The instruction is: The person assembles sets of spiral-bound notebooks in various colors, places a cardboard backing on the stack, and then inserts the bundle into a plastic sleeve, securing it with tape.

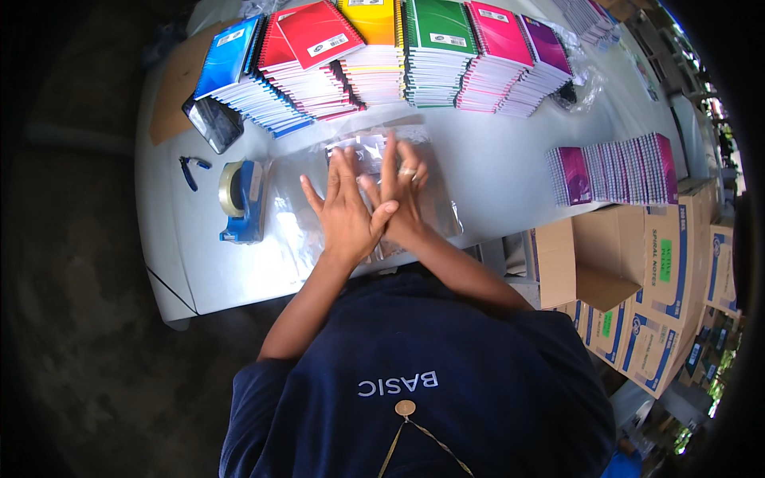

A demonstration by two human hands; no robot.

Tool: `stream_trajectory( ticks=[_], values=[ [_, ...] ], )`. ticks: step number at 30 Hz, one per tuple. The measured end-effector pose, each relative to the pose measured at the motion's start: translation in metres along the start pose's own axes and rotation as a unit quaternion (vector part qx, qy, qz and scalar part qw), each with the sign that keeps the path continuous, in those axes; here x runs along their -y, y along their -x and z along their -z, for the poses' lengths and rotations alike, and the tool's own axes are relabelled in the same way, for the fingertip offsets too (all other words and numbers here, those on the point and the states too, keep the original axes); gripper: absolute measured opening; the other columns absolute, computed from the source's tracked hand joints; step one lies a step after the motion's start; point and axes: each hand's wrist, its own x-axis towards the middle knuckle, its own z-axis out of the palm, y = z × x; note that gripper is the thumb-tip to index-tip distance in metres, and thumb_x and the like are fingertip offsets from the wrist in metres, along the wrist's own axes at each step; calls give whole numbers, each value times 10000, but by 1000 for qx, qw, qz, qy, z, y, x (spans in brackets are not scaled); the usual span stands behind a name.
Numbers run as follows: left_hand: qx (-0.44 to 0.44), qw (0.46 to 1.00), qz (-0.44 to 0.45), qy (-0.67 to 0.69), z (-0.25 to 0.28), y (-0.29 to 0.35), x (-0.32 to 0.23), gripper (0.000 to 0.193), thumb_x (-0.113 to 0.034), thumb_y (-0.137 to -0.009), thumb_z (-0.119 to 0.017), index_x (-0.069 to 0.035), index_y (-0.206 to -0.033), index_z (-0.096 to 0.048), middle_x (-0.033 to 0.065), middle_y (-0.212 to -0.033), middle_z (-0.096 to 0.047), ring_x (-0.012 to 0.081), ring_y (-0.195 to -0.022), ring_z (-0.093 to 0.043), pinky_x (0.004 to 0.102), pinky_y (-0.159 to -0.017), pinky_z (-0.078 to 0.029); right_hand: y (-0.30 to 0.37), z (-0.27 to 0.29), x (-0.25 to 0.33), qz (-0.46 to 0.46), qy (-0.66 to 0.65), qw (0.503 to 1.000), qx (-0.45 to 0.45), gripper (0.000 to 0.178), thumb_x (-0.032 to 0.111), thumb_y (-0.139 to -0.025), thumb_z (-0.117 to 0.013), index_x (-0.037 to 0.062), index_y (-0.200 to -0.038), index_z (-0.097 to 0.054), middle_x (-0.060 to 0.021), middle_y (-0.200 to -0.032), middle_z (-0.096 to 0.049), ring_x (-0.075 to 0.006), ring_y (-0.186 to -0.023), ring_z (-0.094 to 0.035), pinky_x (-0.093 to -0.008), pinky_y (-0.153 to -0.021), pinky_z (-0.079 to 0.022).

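Holds left hand (345, 217) and right hand (405, 197) overlapping at the thumb, with fingers splayed and gripping nothing, over clear plastic packaging (296, 227) spread on the white table (498, 179) directly before the body, seemingly to flatten or steady it. Places blue tape dispenser (253, 203) just left of the packaging, likely for quick reach, with blue-handled snips (191, 172) beyond. Farther back, lines up spiral notebook stacks (438, 76) by cover colour, perhaps to ease picking and spare working room.

6 notebook stacks (434, 64) blocking far side, tape dispenser (254, 203) left, open table (504, 159) right
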Motion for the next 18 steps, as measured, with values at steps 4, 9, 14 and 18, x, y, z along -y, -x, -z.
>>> stream_trajectory(
  ticks=[4,9,14,18],
  values=[
    [38,992,27,117,16,-1,2,1057,-737,-844,-267,52,-1428,125,242,-1438,-337,342,-1365,-295,567,-1075,93,15,2,10,122,54,989,62,639,211,-866,-533,-41,-1401,-290,-170,-1403,-378,-314,-1340,-293,-526,-1092,-189],
    [1,976,124,178,39,-46,32,841,-536,-851,-566,17,-1416,-276,196,-1255,-561,303,-1238,-477,501,-1103,-74,-2,9,0,231,108,966,46,411,111,-842,-520,16,-1241,-545,-114,-1289,-531,-231,-1266,-429,-414,-1086,-273],
    [47,997,-34,52,29,-82,37,365,-303,-819,-670,-23,-1051,-643,158,-958,-675,310,-935,-622,406,-882,-422,-8,14,0,228,100,968,23,390,68,-790,-553,44,-1177,-603,-84,-1258,-560,-220,-1225,-475,-390,-1027,-347],
    [-29,990,-69,119,14,-54,33,108,-70,-851,-629,-10,-917,-689,141,-965,-689,274,-940,-662,368,-857,-501,-8,3,-2,226,93,967,67,308,93,-772,-558,42,-1067,-632,-97,-1174,-587,-243,-1207,-487,-396,-1036,-342]
  ],
)
